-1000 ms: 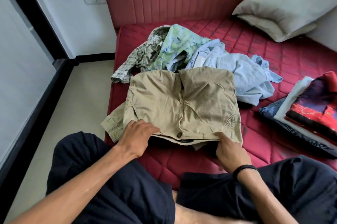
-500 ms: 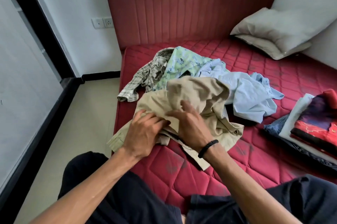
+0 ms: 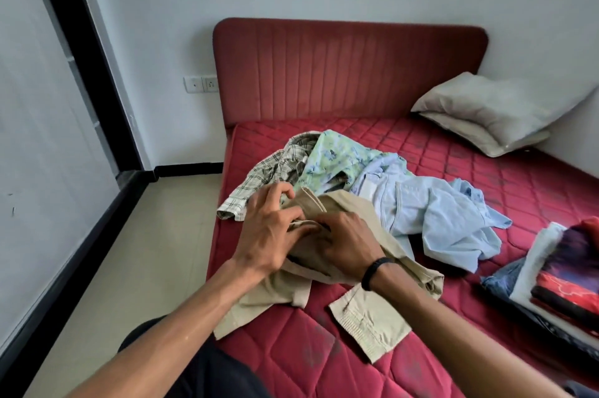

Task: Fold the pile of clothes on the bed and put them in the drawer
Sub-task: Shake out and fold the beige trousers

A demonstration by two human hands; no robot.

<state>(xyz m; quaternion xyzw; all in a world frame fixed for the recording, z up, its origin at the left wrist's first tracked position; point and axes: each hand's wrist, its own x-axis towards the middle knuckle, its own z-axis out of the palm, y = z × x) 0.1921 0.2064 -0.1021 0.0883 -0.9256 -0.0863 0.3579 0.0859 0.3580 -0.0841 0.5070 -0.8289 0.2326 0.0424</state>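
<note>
Mid-fold: left hand (image 3: 269, 235) and right hand (image 3: 348, 250) both clamped on crumpled khaki cotton shorts (image 3: 353, 271) near the bed (image 3: 453, 151) edge — next, flattening needed.

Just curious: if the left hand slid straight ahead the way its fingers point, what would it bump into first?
Probably the raised waistband of the khaki shorts that the left hand already touches, then the right hand just beyond; depth is hard to judge.

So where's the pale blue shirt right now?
The pale blue shirt lies crumpled mid-bed, right of the khaki shorts, beside the green floral shirt.
</note>
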